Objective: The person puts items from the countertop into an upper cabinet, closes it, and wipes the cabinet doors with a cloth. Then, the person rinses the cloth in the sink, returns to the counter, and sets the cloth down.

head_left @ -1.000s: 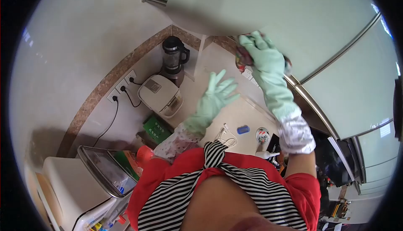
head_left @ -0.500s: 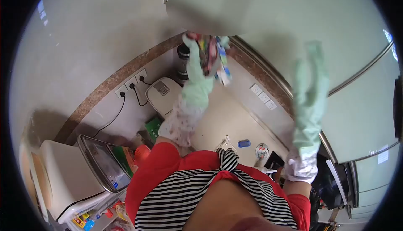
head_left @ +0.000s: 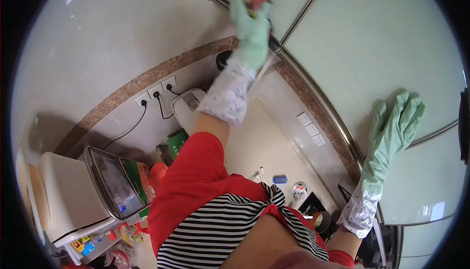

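My left hand, in a pale green rubber glove with a patterned white cuff, is raised to the upper cabinet door. Its fingers are closed on a multicoloured cloth, whose red part shows between them; motion blurs it, and the palm hides the rest. My right hand, gloved alike, lies with fingers stretched out on another pale green cabinet door to the right. It holds nothing.
Below the cabinets runs a metal edge strip. Wall sockets with plugged cords are at left, above a white lidded appliance. A blue sponge-like item and a patterned round object lie on the counter.
My left hand has moved upward with the cloth, onto the cabinet door. My right hand, blurred before, has moved right and down and now rests spread on the door. The view has shifted.
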Action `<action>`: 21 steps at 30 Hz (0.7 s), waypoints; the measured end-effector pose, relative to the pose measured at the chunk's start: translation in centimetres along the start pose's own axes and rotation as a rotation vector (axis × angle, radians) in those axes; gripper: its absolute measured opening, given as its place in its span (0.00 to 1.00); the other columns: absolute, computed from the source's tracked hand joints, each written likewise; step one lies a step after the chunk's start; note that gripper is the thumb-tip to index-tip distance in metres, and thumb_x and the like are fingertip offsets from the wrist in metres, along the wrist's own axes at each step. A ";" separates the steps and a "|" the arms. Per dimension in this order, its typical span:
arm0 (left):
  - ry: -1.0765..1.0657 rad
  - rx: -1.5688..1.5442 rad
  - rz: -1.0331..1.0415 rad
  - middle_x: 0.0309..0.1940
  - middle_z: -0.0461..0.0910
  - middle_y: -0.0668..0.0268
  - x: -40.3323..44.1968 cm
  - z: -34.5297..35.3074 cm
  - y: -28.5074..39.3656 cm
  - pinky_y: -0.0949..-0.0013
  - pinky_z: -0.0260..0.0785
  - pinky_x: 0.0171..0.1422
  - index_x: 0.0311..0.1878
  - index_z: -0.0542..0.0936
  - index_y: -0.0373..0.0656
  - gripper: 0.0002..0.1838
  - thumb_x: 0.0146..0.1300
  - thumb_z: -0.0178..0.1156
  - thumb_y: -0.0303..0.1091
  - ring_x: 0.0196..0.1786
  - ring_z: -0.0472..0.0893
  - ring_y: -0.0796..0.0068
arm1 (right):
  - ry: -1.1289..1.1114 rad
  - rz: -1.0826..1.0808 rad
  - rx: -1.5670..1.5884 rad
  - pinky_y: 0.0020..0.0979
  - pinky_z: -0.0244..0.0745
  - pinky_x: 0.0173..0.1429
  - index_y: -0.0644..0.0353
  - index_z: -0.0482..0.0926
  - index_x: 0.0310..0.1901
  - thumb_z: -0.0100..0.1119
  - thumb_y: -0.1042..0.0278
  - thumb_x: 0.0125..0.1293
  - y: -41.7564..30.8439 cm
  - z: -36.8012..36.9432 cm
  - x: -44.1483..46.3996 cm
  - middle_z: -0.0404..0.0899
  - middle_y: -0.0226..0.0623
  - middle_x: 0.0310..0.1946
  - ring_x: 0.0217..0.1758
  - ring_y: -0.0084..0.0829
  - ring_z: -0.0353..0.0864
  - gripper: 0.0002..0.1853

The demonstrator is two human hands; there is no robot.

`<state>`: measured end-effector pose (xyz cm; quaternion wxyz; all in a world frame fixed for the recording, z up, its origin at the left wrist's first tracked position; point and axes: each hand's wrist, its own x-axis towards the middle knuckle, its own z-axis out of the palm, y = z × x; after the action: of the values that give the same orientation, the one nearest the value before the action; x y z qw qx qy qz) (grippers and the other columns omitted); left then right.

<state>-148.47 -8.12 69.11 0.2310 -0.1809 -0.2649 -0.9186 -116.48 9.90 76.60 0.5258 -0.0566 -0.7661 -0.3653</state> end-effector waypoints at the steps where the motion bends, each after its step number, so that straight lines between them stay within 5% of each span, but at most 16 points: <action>1: 0.081 0.118 0.122 0.42 0.76 0.69 3.3 -1.8 -1.6 0.72 0.75 0.39 0.57 0.72 0.46 0.19 0.66 0.64 0.24 0.39 0.79 0.77 | -0.006 0.001 0.000 0.48 0.56 0.80 0.53 0.70 0.73 0.65 0.60 0.70 0.0 0.1 0.0 0.64 0.45 0.76 0.80 0.51 0.59 0.31; 2: 0.169 -0.091 -0.089 0.37 0.76 0.70 4.6 -2.6 -0.4 0.73 0.72 0.33 0.57 0.72 0.46 0.16 0.70 0.63 0.30 0.33 0.78 0.78 | -0.004 -0.002 0.000 0.49 0.56 0.80 0.53 0.71 0.72 0.66 0.59 0.69 0.0 0.1 -0.1 0.63 0.44 0.76 0.80 0.52 0.59 0.31; 5: 0.241 -0.134 -0.039 0.33 0.77 0.70 13.3 -10.0 -6.6 0.70 0.72 0.30 0.55 0.74 0.45 0.13 0.71 0.63 0.36 0.29 0.78 0.77 | -0.015 -0.011 -0.009 0.51 0.56 0.80 0.54 0.72 0.72 0.67 0.59 0.68 0.1 0.1 -0.2 0.63 0.43 0.76 0.80 0.53 0.59 0.32; 8: 0.140 0.125 -0.059 0.34 0.79 0.70 15.4 -10.9 -6.6 0.67 0.73 0.28 0.53 0.77 0.46 0.12 0.71 0.64 0.38 0.28 0.79 0.76 | -0.051 -0.015 -0.045 0.51 0.57 0.79 0.54 0.72 0.72 0.66 0.59 0.68 0.0 0.0 0.0 0.63 0.45 0.76 0.79 0.54 0.59 0.31; 10: 0.140 0.388 -0.288 0.32 0.81 0.59 16.2 -10.7 -6.1 0.58 0.74 0.30 0.52 0.75 0.43 0.20 0.74 0.58 0.52 0.27 0.80 0.65 | -0.057 -0.029 -0.063 0.52 0.59 0.78 0.53 0.73 0.71 0.65 0.58 0.69 0.1 0.1 -0.2 0.64 0.47 0.75 0.79 0.55 0.60 0.30; 13: 0.244 0.505 -0.156 0.19 0.75 0.70 13.3 -7.0 -3.4 0.67 0.62 0.17 0.49 0.75 0.48 0.15 0.76 0.55 0.50 0.15 0.69 0.75 | -0.057 -0.046 -0.067 0.52 0.59 0.77 0.53 0.73 0.70 0.65 0.56 0.70 0.4 0.2 -0.3 0.65 0.47 0.74 0.78 0.55 0.61 0.29; 15: 0.232 0.380 -0.071 0.20 0.75 0.69 16.6 -10.4 -9.3 0.66 0.65 0.19 0.48 0.74 0.48 0.13 0.77 0.55 0.47 0.15 0.70 0.74 | -0.057 -0.027 -0.051 0.52 0.59 0.77 0.52 0.74 0.70 0.64 0.56 0.71 0.4 0.0 -0.2 0.66 0.46 0.74 0.78 0.54 0.62 0.28; 18: 0.075 0.436 -0.059 0.24 0.77 0.64 13.4 -12.1 -8.5 0.64 0.70 0.26 0.52 0.75 0.44 0.12 0.75 0.58 0.42 0.22 0.76 0.72 | -0.061 -0.037 -0.067 0.50 0.60 0.77 0.52 0.75 0.69 0.65 0.56 0.71 0.7 0.0 -0.4 0.67 0.43 0.73 0.78 0.51 0.62 0.27; 20: -0.302 0.273 0.011 0.34 0.81 0.69 13.3 -14.6 -8.6 0.66 0.73 0.27 0.49 0.80 0.47 0.10 0.71 0.65 0.40 0.27 0.80 0.75 | -0.063 -0.046 -0.062 0.49 0.60 0.78 0.52 0.75 0.69 0.65 0.57 0.70 0.7 -0.1 -0.3 0.68 0.43 0.73 0.78 0.50 0.62 0.27; 21: -0.306 0.274 0.020 0.34 0.81 0.69 13.2 -14.7 -6.6 0.66 0.73 0.27 0.49 0.80 0.47 0.10 0.71 0.65 0.40 0.27 0.80 0.75 | -0.066 -0.043 -0.060 0.49 0.60 0.78 0.52 0.75 0.69 0.66 0.57 0.70 0.5 -0.1 -0.3 0.68 0.43 0.73 0.78 0.49 0.62 0.27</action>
<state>-165.93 -15.85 60.73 0.2195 -0.2880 -0.4174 -0.8335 -116.04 10.34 76.62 0.4903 -0.0680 -0.7729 -0.3970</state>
